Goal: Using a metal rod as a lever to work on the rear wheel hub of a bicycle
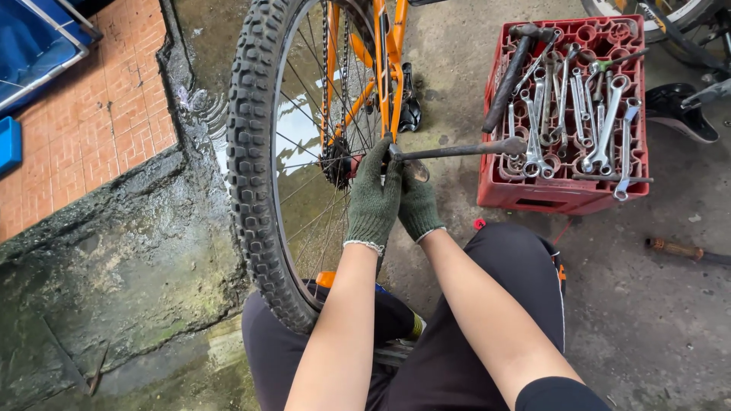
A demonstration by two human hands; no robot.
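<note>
- Left hand [373,199], gloved, is closed around the frame by the rear hub [339,161].
- Right hand [417,202], gloved, grips the near end of the wrench [457,150], which lies level, pointing right toward the crate.
- To turn it well, I judge: brace the wheel [263,152], keep the head square, and pull steadily.
- Beyond, a red crate [502,190] holds spanners [594,114] and a hammer [510,72].

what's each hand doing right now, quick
Left hand: gloved, closed at the wheel hub, on the wrench end.
Right hand: gloved, mostly hidden behind the left; grip cannot be told.
</note>
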